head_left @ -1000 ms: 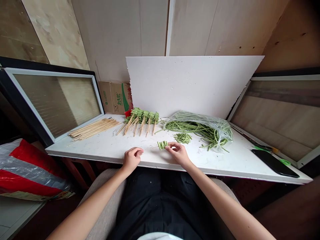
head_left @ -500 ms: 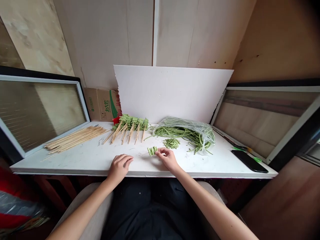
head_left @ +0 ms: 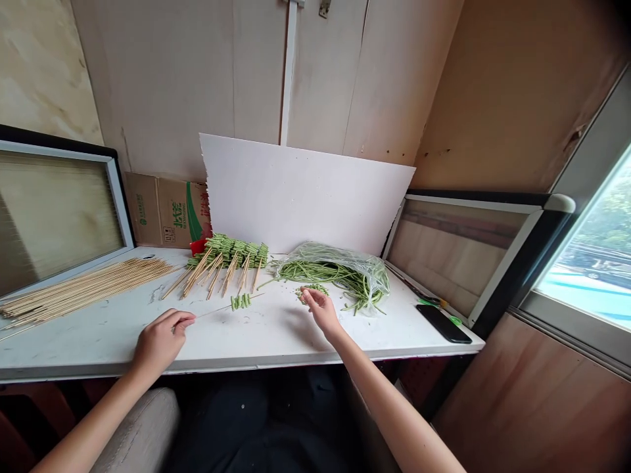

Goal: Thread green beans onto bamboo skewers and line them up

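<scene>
My left hand (head_left: 160, 338) is closed in a pinch on one end of a thin bamboo skewer (head_left: 213, 311), which points right over the table. Several short pieces of green bean (head_left: 240, 301) are threaded side by side partway along it. My right hand (head_left: 323, 312) is at the small pile of cut bean pieces (head_left: 320, 288), with its fingers bent together and partly covering the pile. Whatever lies between those fingertips is too small to make out.
Loose bamboo skewers (head_left: 93, 289) lie at the left. Filled bean skewers (head_left: 236, 251) are stacked at the back, near a cardboard box (head_left: 162, 210). A clear plastic bag of long beans (head_left: 340, 266) sits behind the pile. A black phone (head_left: 444, 323) lies at the right.
My right hand has left the bean pieces on the skewer and moved to the cut pile. The skewer stays in my left hand. The view has turned to the right.
</scene>
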The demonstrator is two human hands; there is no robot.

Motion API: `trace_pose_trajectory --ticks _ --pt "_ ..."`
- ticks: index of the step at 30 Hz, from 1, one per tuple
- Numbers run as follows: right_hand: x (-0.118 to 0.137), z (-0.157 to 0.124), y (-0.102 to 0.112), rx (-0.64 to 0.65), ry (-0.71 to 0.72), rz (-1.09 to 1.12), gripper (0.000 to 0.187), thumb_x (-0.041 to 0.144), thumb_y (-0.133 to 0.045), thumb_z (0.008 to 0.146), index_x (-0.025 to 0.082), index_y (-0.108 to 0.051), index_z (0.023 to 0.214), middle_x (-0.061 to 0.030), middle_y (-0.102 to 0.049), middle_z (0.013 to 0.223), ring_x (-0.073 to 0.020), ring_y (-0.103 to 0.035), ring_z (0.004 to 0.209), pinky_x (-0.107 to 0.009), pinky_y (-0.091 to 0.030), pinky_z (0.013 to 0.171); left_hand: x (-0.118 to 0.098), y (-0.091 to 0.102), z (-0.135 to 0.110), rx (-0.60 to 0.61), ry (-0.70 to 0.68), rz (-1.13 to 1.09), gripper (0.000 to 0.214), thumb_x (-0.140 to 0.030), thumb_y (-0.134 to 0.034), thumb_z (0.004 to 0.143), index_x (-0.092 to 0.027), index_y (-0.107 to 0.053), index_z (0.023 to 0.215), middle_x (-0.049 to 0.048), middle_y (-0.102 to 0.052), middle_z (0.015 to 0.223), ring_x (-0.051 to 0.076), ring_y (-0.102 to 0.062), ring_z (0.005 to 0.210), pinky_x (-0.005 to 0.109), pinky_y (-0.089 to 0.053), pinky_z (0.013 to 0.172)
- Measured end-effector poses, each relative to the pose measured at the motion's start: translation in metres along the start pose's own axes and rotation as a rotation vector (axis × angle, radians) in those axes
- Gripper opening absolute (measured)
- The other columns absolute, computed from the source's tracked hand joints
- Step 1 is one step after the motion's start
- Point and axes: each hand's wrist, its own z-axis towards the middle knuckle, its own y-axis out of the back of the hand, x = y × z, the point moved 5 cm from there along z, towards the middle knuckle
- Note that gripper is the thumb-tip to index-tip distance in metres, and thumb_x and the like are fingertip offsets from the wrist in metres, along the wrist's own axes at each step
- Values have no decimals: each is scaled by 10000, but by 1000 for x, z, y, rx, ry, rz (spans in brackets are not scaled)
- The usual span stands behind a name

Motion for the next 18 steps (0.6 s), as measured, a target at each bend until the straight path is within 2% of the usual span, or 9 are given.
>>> trace_pose_trajectory --ticks 4,9,14,18 --pt "-14 15 30 -71 -44 -51 523 633 -757 811 202 -799 1104 -130 -790 1090 -304 -703 993 -384 -539 769 17 -2 -1 36 69 8 225 -341 -545 906 -259 -747 850 2 -786 926 223 -717 799 295 -533 736" --pt "-30 29 70 -202 -60 -121 495 562 -758 780 186 -797 1099 -141 -794 1121 -315 -711 1038 -402 -566 803 15 -9 -5 97 87 2 230 -342 -543 906 -251 -748 855 10 -788 952 220 -713 831 285 -520 743" --pt "-39 44 104 -251 -81 -291 493 452 -613 870 169 -754 1248 -146 -778 1217 -306 -730 1112 -383 -589 844 14 -14 -8 136 102 -4 226 -311 -530 907 -247 -744 869 9 -785 972 212 -708 853 276 -503 751" --pt "-42 70 128 -256 -83 -457 497 313 -547 861 162 -737 1295 -139 -763 1256 -304 -723 1132 -409 -584 926 13 -14 -8 121 85 -21 226 -298 -528 913 -239 -738 853 10 -779 948 211 -707 860 281 -499 764"
